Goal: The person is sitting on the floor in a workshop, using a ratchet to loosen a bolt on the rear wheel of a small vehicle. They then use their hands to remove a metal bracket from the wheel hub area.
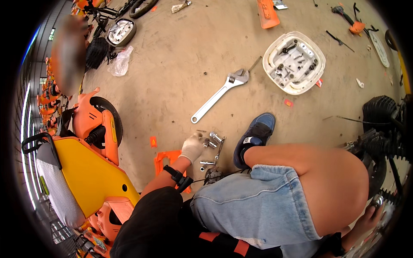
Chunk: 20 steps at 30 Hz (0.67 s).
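My left hand, in a white glove, reaches down to the concrete floor and its fingers rest on a small pile of metal bolts and sockets. I cannot tell whether the fingers grip one of them. A thin ratchet handle lies among those parts. My right hand is low at the right, behind my bent knee, touching a shiny metal part on a black bike; its grip is mostly hidden. A large silver adjustable wrench lies on the floor beyond the bolts.
A white plastic cover holding bolts lies upside down at the upper right. An orange and yellow bike stands at my left. A black tyre and frame are at my right. My blue shoe is planted beside the parts. Orange panels and tools lie scattered farther off.
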Motion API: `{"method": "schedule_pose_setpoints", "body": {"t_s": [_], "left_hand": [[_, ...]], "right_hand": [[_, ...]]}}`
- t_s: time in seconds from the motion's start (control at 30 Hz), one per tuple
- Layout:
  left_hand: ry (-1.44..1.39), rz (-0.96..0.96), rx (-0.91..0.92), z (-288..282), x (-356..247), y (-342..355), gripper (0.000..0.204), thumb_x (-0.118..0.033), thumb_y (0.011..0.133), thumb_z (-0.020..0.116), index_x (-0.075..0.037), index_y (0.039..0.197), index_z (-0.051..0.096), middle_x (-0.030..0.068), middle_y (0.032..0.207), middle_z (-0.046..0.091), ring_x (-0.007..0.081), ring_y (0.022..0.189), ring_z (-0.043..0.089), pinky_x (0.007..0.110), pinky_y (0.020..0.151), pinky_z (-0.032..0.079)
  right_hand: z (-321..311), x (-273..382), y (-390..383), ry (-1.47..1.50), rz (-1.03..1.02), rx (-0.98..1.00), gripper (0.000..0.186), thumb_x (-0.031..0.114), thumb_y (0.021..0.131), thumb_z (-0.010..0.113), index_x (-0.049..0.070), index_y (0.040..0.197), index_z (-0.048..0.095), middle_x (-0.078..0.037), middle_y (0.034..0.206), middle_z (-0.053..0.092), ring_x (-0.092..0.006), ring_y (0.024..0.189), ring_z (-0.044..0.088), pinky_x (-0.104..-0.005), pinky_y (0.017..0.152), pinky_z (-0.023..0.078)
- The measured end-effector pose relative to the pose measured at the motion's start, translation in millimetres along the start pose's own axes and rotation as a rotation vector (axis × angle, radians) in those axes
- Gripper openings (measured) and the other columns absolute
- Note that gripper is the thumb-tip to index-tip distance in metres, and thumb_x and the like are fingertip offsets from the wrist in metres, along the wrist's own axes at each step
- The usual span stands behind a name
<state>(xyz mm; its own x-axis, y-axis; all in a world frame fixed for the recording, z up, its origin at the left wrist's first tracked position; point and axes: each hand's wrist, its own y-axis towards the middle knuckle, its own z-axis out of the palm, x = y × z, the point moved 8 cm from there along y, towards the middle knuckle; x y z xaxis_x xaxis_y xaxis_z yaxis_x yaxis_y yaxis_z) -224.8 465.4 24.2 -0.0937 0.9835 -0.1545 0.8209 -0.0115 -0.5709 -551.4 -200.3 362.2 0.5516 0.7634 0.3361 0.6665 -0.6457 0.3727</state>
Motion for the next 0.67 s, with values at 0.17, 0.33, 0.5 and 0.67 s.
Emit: {"method": "schedule_pose_setpoints", "body": {"t_s": [0.17,0.33,0.5,0.67], "left_hand": [[-1.28,-0.48,0.324,31,34,-10,0.018,-0.021,0.104,0.047,-0.004,0.105,0.054,0.0051,0.071,0.046,0.016,0.049,0.047,0.031,0.037,0.035],[-1.716,-0.628,0.563,38,32,-18,0.026,-0.031,0.105,0.047,-0.006,0.104,0.054,0.0055,0.071,0.048,0.0159,0.052,0.045,0.027,0.043,0.033],[-1.961,-0.218,0.882,17,6,-30,0.032,-0.036,0.104,0.048,-0.006,0.1,0.06,0.0026,0.067,0.045,0.0164,0.052,0.043,0.029,0.044,0.032],[-1.988,-0.066,0.966,-5,-7,-39,0.034,-0.038,0.102,0.05,-0.007,0.095,0.062,0.0014,0.062,0.043,0.0161,0.048,0.041,0.029,0.044,0.033]], "right_hand": [[1,-2,0,0.008,-0.099,-0.032,0.046,0.026,0.099,0.058,-0.008,0.131,0.057,-0.013,0.103,0.068,-0.0163,0.081,0.063,-0.0274,0.068,0.051],[10,13,6,0.1,-0.12,-0.008,0.046,0.026,0.099,0.058,-0.008,0.131,0.056,-0.013,0.103,0.068,-0.0155,0.081,0.062,-0.0265,0.069,0.05],[15,18,5,0.125,-0.114,0.003,0.048,0.028,0.099,0.058,-0.009,0.13,0.056,-0.012,0.1,0.068,-0.0146,0.079,0.061,-0.0257,0.067,0.049],[18,12,3,0.183,-0.113,0.057,0.05,0.03,0.098,0.06,-0.01,0.13,0.056,-0.013,0.1,0.068,-0.0147,0.078,0.061,-0.0255,0.067,0.049]]}}
